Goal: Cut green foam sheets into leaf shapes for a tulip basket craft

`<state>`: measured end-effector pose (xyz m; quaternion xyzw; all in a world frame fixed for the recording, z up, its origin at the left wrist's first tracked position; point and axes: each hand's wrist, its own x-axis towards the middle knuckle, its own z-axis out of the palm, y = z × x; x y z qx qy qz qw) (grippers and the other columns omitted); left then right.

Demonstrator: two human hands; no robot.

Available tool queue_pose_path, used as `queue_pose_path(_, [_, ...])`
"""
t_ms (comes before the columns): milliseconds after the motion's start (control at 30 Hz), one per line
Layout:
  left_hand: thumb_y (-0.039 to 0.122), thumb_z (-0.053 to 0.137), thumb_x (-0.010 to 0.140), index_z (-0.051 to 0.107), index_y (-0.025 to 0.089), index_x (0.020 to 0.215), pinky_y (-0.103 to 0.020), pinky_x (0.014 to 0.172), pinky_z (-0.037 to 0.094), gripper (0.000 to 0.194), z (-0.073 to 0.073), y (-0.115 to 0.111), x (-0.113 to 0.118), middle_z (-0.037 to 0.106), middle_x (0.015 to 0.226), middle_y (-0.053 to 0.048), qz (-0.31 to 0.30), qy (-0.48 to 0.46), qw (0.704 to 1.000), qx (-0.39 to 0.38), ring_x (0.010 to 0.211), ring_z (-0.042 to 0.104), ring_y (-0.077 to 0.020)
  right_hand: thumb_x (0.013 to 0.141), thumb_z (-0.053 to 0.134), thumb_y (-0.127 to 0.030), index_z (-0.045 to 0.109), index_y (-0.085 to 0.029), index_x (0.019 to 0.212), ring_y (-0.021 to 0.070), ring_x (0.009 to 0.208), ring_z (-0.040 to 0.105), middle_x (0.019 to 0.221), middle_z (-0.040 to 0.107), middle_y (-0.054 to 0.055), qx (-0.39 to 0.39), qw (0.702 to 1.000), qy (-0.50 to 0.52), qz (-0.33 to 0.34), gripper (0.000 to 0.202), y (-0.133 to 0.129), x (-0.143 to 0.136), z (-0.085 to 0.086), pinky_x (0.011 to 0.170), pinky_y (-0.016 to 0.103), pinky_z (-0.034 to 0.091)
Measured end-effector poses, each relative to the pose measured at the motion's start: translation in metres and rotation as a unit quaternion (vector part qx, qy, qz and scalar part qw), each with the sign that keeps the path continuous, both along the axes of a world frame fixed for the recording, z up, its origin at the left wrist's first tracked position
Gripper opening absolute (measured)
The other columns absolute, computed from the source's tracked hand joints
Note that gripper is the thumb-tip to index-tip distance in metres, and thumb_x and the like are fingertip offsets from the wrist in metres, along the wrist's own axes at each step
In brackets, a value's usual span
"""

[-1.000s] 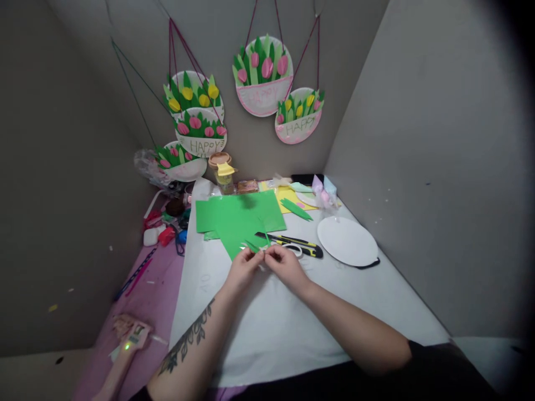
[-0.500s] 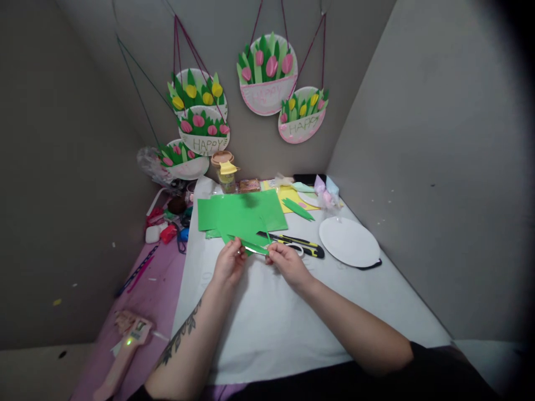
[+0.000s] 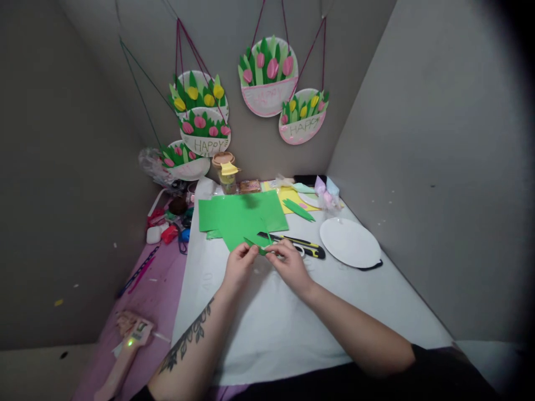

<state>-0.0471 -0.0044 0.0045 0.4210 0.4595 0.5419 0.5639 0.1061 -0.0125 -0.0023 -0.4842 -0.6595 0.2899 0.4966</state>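
Between my two hands is a narrow green paper leaf [image 3: 253,244], pinched near its lower end. My left hand [image 3: 241,264] has its thumb and fingers closed on the leaf. Close beside it, my right hand [image 3: 288,264] pinches the same piece with the fingertips. Green paper sheets [image 3: 246,214] lie just beyond the hands. A yellow-and-black utility knife [image 3: 313,252] rests to the right of them, and white scissor handles [image 3: 299,249] show partly behind my right hand. Cut green leaves [image 3: 298,210] lie farther back.
White paper plates [image 3: 350,243] sit on the right. A glue gun [image 3: 131,345] with a lit green light lies at the lower left. A lidded cup [image 3: 225,175] stands at the back. Decorated paper-plate baskets [image 3: 268,100] hang on the wall.
My left hand has moved right along the leaf, closer to my right hand. Less of the leaf shows between them now.
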Motion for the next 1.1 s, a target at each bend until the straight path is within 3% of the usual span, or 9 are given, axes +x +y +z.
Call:
queue_pose_path(167, [0.046, 0.077, 0.065, 0.055, 0.015, 0.056, -0.022, 0.051, 0.028, 0.038, 0.009, 0.000, -0.002, 0.046, 0.052, 0.004, 0.004, -0.050, 0.998, -0.044, 0.052, 0.037, -0.0068, 0.083, 0.060, -0.025, 0.067, -0.023, 0.078, 0.0198, 0.086, 0.052, 0.084, 0.052, 0.003, 0.042, 0.999, -0.030, 0.005, 0.009, -0.002, -0.001, 0.003, 0.080, 0.035, 0.043])
queue_pose_path(433, [0.044, 0.083, 0.053, 0.064, 0.016, 0.074, -0.018, 0.049, 0.032, 0.040, 0.016, 0.014, -0.022, 0.059, 0.071, 0.002, 0.122, -0.199, 0.970, -0.067, 0.056, 0.046, -0.0056, 0.084, 0.059, -0.026, 0.062, -0.022, 0.074, 0.0184, 0.083, 0.055, 0.084, 0.055, 0.003, 0.010, 1.000, 0.015, 0.003, 0.011, -0.002, -0.003, 0.001, 0.074, 0.031, 0.045])
queue_pose_path(500, [0.045, 0.083, 0.054, 0.066, 0.017, 0.080, -0.018, 0.052, 0.034, 0.042, 0.016, 0.013, -0.020, 0.060, 0.074, 0.001, 0.109, -0.188, 0.975, -0.048, 0.060, 0.050, -0.0068, 0.084, 0.058, -0.026, 0.060, -0.021, 0.073, 0.0179, 0.080, 0.055, 0.083, 0.056, 0.003, -0.010, 0.999, 0.034, -0.004, 0.012, -0.001, -0.003, 0.001, 0.069, 0.029, 0.044])
queue_pose_path(600, [0.042, 0.085, 0.053, 0.068, 0.016, 0.085, -0.019, 0.054, 0.035, 0.044, 0.019, 0.004, -0.008, 0.062, 0.074, 0.000, 0.016, -0.114, 0.993, -0.035, 0.062, 0.051, -0.0085, 0.083, 0.058, -0.025, 0.059, -0.021, 0.074, 0.0177, 0.080, 0.055, 0.083, 0.056, 0.003, -0.007, 0.999, 0.034, 0.006, 0.010, -0.001, -0.003, 0.002, 0.068, 0.029, 0.044])
queue_pose_path(733, [0.043, 0.083, 0.057, 0.067, 0.014, 0.070, -0.023, 0.056, 0.034, 0.036, 0.019, -0.006, 0.005, 0.061, 0.063, -0.001, -0.058, -0.034, 0.996, -0.054, 0.058, 0.049, -0.0103, 0.083, 0.056, -0.022, 0.061, -0.022, 0.076, 0.0188, 0.086, 0.056, 0.085, 0.056, 0.004, 0.020, 0.999, 0.018, 0.036, 0.009, -0.004, -0.005, 0.004, 0.078, 0.033, 0.046])
queue_pose_path(933, [0.048, 0.081, 0.056, 0.060, 0.014, 0.056, -0.023, 0.051, 0.027, 0.040, 0.007, -0.005, 0.003, 0.050, 0.050, 0.003, -0.020, -0.017, 0.997, -0.074, 0.049, 0.039, -0.0071, 0.084, 0.054, -0.019, 0.060, -0.023, 0.080, 0.0196, 0.092, 0.056, 0.089, 0.059, 0.004, 0.031, 0.997, 0.007, 0.075, 0.009, -0.005, -0.004, 0.007, 0.083, 0.034, 0.045])
queue_pose_path(1100, [0.052, 0.082, 0.053, 0.062, 0.014, 0.065, -0.021, 0.048, 0.027, 0.045, 0.012, 0.007, -0.011, 0.046, 0.051, 0.006, 0.053, -0.125, 0.985, -0.105, 0.048, 0.038, -0.0059, 0.085, 0.054, -0.019, 0.059, -0.022, 0.079, 0.0183, 0.088, 0.056, 0.088, 0.058, 0.004, 0.038, 0.996, 0.019, 0.078, 0.008, -0.001, 0.001, 0.010, 0.080, 0.032, 0.045])
